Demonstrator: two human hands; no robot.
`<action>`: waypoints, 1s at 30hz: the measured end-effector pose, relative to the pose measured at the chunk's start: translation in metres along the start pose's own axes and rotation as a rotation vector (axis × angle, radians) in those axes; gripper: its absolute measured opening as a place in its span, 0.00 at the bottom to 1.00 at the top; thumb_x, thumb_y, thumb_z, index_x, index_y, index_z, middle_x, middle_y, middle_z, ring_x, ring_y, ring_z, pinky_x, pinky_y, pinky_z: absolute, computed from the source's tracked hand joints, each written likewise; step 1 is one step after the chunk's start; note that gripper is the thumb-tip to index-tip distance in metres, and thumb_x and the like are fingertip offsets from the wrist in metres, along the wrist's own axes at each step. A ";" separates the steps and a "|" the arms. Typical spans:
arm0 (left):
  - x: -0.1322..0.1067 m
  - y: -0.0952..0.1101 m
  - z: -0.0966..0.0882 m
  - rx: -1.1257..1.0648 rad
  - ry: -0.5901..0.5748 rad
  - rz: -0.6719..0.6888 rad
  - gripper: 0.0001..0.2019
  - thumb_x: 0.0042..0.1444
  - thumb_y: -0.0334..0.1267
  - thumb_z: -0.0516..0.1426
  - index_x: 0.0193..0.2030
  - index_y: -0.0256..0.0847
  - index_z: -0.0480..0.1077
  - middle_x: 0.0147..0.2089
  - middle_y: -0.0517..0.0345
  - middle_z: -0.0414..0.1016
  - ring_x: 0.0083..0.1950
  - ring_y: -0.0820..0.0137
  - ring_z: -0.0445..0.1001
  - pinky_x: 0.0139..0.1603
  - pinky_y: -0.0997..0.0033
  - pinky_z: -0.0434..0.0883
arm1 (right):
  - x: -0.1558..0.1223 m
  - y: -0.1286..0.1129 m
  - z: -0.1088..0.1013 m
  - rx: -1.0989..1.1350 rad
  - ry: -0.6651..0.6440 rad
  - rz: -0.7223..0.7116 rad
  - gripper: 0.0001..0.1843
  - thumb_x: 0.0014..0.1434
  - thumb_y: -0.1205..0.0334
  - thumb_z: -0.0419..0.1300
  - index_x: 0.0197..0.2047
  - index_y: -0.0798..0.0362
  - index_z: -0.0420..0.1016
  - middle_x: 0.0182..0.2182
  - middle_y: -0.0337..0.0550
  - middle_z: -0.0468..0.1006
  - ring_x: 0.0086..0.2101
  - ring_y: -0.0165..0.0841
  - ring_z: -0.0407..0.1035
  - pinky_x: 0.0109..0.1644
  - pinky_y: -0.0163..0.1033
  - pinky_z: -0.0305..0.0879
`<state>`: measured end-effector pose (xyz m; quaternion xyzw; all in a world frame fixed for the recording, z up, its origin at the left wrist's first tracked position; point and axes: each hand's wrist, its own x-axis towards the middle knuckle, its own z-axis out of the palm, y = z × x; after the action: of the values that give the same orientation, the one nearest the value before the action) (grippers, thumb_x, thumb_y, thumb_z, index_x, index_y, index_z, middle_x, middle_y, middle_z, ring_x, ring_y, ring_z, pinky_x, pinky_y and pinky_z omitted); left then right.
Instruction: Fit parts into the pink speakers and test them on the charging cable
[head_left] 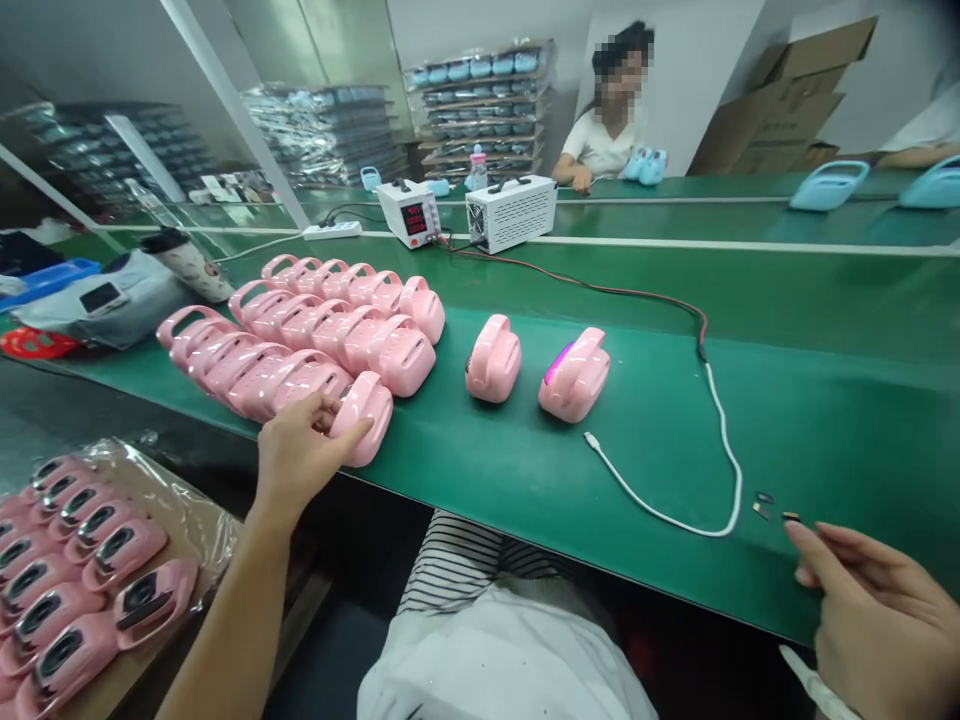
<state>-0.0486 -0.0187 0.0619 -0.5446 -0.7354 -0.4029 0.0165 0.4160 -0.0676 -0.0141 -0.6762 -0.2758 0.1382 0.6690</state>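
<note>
My left hand (304, 445) is closed around a pink handled device (369, 415) at the front end of the nearest row, close to the table edge. At the right, my right hand (874, 590) pinches a small dark memory card (791, 517) between thumb and fingers. Two more tiny cards (762, 498) lie on the green table just beyond it. Two pink devices stand apart in the middle; one device (493, 360) shows no light, while the other device (576, 375) has a glowing purple face. A white cable's plug (591, 440) rests in front of them.
Several rows of pink devices (322, 320) fill the table's left side. Behind them stand a power supply (409, 213) and a white metal box (511, 213). More pink devices (97, 530) sit in a carton at lower left. A person (607, 140) sits across the table.
</note>
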 end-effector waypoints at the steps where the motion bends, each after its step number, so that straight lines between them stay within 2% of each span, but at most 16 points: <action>1: -0.002 0.006 0.000 -0.034 -0.021 0.010 0.16 0.39 0.53 0.66 0.25 0.45 0.68 0.19 0.63 0.64 0.22 0.68 0.62 0.27 0.65 0.58 | -0.008 -0.010 0.003 0.066 0.001 0.048 0.18 0.33 0.53 0.77 0.26 0.47 0.76 0.22 0.44 0.70 0.21 0.34 0.61 0.24 0.45 0.56; 3: -0.010 0.019 0.001 -0.173 -0.086 0.042 0.13 0.42 0.49 0.65 0.24 0.44 0.69 0.20 0.63 0.65 0.22 0.69 0.62 0.26 0.67 0.57 | -0.029 -0.031 0.016 0.205 -0.110 0.159 0.19 0.28 0.56 0.78 0.23 0.49 0.74 0.17 0.39 0.68 0.17 0.29 0.59 0.20 0.39 0.56; 5: -0.021 0.038 0.007 -0.338 -0.181 0.075 0.09 0.45 0.45 0.63 0.25 0.43 0.70 0.23 0.62 0.68 0.24 0.69 0.65 0.25 0.69 0.58 | -0.054 -0.048 0.039 0.290 -0.373 0.270 0.19 0.30 0.57 0.78 0.22 0.50 0.73 0.16 0.37 0.68 0.15 0.26 0.58 0.16 0.33 0.54; 8: -0.042 0.069 0.026 -0.478 -0.281 0.165 0.08 0.48 0.40 0.62 0.24 0.42 0.69 0.24 0.62 0.68 0.26 0.70 0.65 0.27 0.71 0.60 | -0.087 -0.065 0.083 0.355 -0.812 0.475 0.21 0.34 0.57 0.77 0.21 0.53 0.69 0.17 0.35 0.69 0.13 0.23 0.57 0.14 0.29 0.51; 10: -0.055 0.084 0.041 -0.512 -0.270 0.223 0.08 0.47 0.38 0.63 0.24 0.42 0.68 0.24 0.63 0.66 0.25 0.72 0.63 0.27 0.71 0.60 | -0.100 -0.067 0.107 0.397 -0.963 0.574 0.23 0.33 0.55 0.78 0.22 0.53 0.67 0.17 0.33 0.69 0.13 0.22 0.57 0.14 0.28 0.51; 13: -0.066 0.093 0.060 -0.597 -0.311 0.208 0.10 0.48 0.39 0.66 0.25 0.41 0.69 0.23 0.64 0.64 0.24 0.73 0.60 0.26 0.71 0.58 | -0.105 -0.062 0.123 0.425 -1.012 0.644 0.26 0.34 0.56 0.78 0.24 0.53 0.65 0.17 0.30 0.68 0.14 0.21 0.57 0.14 0.26 0.51; 15: -0.064 0.090 0.071 -0.755 -0.382 0.181 0.13 0.55 0.45 0.63 0.25 0.41 0.70 0.22 0.62 0.64 0.25 0.72 0.61 0.28 0.70 0.60 | -0.102 -0.056 0.122 0.424 -1.005 0.677 0.26 0.35 0.57 0.78 0.25 0.53 0.63 0.16 0.28 0.67 0.13 0.20 0.56 0.14 0.25 0.48; 17: -0.058 0.085 0.082 -0.957 -0.397 0.120 0.18 0.60 0.50 0.57 0.25 0.41 0.72 0.25 0.58 0.68 0.31 0.68 0.67 0.35 0.69 0.65 | -0.097 -0.052 0.119 0.427 -1.008 0.705 0.26 0.35 0.57 0.78 0.26 0.53 0.62 0.16 0.27 0.67 0.13 0.19 0.56 0.14 0.25 0.46; 18: -0.055 0.084 0.088 -1.050 -0.420 0.057 0.17 0.60 0.51 0.57 0.28 0.41 0.74 0.29 0.56 0.72 0.36 0.66 0.70 0.40 0.68 0.67 | -0.094 -0.051 0.118 0.432 -1.024 0.717 0.27 0.36 0.58 0.78 0.25 0.53 0.62 0.16 0.27 0.67 0.12 0.19 0.55 0.14 0.25 0.46; 20: -0.050 0.083 0.098 -1.177 -0.571 -0.114 0.16 0.53 0.52 0.61 0.41 0.43 0.76 0.43 0.54 0.77 0.48 0.60 0.73 0.49 0.65 0.69 | -0.089 -0.052 0.118 0.444 -1.082 0.738 0.28 0.35 0.59 0.78 0.25 0.53 0.60 0.15 0.27 0.66 0.12 0.19 0.54 0.14 0.25 0.45; 21: -0.049 0.083 0.103 -1.192 -0.681 -0.189 0.21 0.48 0.51 0.64 0.47 0.44 0.75 0.49 0.53 0.77 0.52 0.58 0.73 0.52 0.64 0.70 | -0.087 -0.053 0.119 0.448 -1.115 0.747 0.28 0.35 0.60 0.78 0.25 0.53 0.60 0.15 0.27 0.67 0.11 0.19 0.54 0.14 0.25 0.45; 23: -0.050 0.084 0.109 -1.167 -0.850 -0.254 0.24 0.45 0.46 0.65 0.51 0.45 0.73 0.53 0.54 0.77 0.55 0.55 0.73 0.52 0.62 0.71 | -0.081 -0.056 0.122 0.446 -1.175 0.760 0.29 0.34 0.62 0.79 0.25 0.53 0.60 0.15 0.28 0.68 0.11 0.19 0.56 0.14 0.24 0.44; 25: -0.052 0.085 0.112 -1.128 -0.871 -0.241 0.21 0.46 0.42 0.64 0.49 0.46 0.75 0.51 0.56 0.78 0.54 0.57 0.74 0.53 0.64 0.72 | -0.077 -0.059 0.125 0.427 -1.213 0.760 0.28 0.34 0.63 0.79 0.26 0.53 0.60 0.16 0.29 0.70 0.12 0.20 0.57 0.15 0.24 0.44; 27: -0.054 0.085 0.113 -1.127 -0.842 -0.215 0.20 0.48 0.41 0.62 0.50 0.45 0.75 0.50 0.58 0.79 0.53 0.58 0.74 0.53 0.64 0.72 | -0.073 -0.062 0.127 0.389 -1.246 0.758 0.28 0.35 0.62 0.79 0.26 0.53 0.61 0.16 0.30 0.70 0.13 0.20 0.57 0.15 0.25 0.45; 30: -0.056 0.086 0.110 -1.132 -0.811 -0.217 0.19 0.48 0.40 0.62 0.49 0.44 0.76 0.49 0.58 0.79 0.52 0.58 0.75 0.51 0.65 0.73 | -0.072 -0.065 0.128 0.328 -1.245 0.696 0.27 0.33 0.61 0.79 0.26 0.53 0.63 0.17 0.32 0.70 0.17 0.22 0.57 0.19 0.27 0.50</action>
<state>0.0894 0.0117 0.0109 -0.5004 -0.4107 -0.4882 -0.5852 0.2745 -0.0049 0.0278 -0.4119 -0.3496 0.7412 0.3984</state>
